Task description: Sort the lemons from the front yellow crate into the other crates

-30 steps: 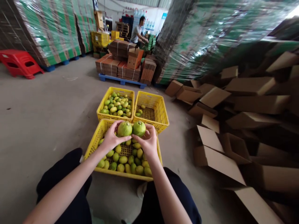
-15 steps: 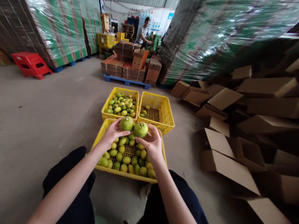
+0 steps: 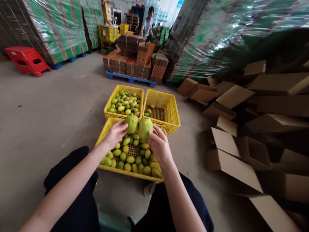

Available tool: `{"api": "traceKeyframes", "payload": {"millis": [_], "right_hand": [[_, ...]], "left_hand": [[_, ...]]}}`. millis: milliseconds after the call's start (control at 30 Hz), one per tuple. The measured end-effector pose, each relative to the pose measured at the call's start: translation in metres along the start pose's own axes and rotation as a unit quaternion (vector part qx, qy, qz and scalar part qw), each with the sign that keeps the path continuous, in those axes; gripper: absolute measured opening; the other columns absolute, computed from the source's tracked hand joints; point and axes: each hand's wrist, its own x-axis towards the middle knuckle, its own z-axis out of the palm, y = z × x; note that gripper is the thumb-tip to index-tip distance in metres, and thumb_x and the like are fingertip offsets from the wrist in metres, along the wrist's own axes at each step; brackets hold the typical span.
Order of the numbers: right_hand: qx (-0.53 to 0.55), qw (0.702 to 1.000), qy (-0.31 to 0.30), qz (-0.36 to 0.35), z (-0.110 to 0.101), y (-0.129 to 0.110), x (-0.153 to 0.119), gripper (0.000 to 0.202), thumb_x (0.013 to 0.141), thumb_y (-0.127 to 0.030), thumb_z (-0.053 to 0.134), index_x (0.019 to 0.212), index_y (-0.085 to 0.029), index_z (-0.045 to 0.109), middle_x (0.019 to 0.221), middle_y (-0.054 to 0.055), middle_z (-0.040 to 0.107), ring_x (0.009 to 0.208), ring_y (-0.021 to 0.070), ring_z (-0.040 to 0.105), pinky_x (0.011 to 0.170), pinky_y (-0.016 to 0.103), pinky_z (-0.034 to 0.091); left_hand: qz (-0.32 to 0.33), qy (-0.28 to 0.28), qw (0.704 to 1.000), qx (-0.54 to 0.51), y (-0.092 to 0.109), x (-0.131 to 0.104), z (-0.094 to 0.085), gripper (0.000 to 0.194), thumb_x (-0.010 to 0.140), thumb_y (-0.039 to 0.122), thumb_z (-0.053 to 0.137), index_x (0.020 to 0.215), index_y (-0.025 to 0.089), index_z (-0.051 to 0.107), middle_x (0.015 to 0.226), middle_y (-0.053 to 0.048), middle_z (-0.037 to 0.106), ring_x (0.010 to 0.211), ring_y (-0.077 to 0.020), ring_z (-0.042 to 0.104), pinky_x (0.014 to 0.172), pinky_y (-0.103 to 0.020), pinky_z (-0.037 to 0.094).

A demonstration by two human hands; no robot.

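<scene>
Gripping a green fruit apiece, both hands work at close quarters: the left hand (image 3: 114, 133) has thumb and fingers pressed to the left side of the left green fruit (image 3: 131, 124), while the right hand (image 3: 159, 143) clasps the right green fruit (image 3: 145, 129) from its right side. Those two sit side by side above the yellow near crate (image 3: 130, 173), and whether their skins touch is hard to tell. Below them, smaller yellow-green fruit (image 3: 130, 159) lies across the crate's slotted floor. Just beyond stand two more yellow crates: the far left crate (image 3: 111, 99) well filled, the far right crate (image 3: 172, 111) with only a few pieces in its left part. Any writing? A pale patch (image 3: 14, 49) on the red stool (image 3: 26, 61) and a blue sign (image 3: 180, 3) at the top edge are both too small or blurred to read. And there's the change: half a second ago both stem ends faced the camera; now the fruits are tipped, showing their sides. Farther out, open cardboard boxes (image 3: 236, 161) heap up on the right, bundled cardboard (image 3: 116, 62) sits on a blue pallet (image 3: 130, 78), and behind it a co-worker (image 3: 147, 25), whose pose is also different now, is by green stacks.
</scene>
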Motion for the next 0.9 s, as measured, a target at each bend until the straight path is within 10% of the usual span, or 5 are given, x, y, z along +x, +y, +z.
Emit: {"api": "traceKeyframes", "payload": {"millis": [367, 900], "right_hand": [[0.099, 0.991, 0.011, 0.091, -0.004, 0.004, 0.006, 0.022, 0.061, -0.031, 0.077, 0.081, -0.024, 0.07, 0.09, 0.003, 0.077, 0.093, 0.0292, 0.07, 0.079, 0.046, 0.063], [0.012, 0.995, -0.043, 0.091, 0.001, -0.001, -0.007, 0.044, 0.062, -0.03, 0.081, 0.105, -0.024, 0.075, 0.093, 0.002, 0.077, 0.091, 0.0279, 0.072, 0.084, 0.047, 0.061]], "left_hand": [[-0.107, 0.088, 0.99, -0.03, 0.002, 0.0, 0.014, 0.021, 0.087, 0.015, 0.06, 0.104, 0.013, 0.071, 0.099, -0.011, 0.077, 0.097, -0.0241, 0.073, 0.093, -0.039, 0.059], [-0.086, 0.006, 0.993, 0.077, -0.01, 0.002, 0.009, 0.027, 0.081, 0.033, 0.079, 0.102, 0.017, 0.076, 0.11, -0.011, 0.078, 0.105, -0.0286, 0.073, 0.081, -0.034, 0.063]]}}
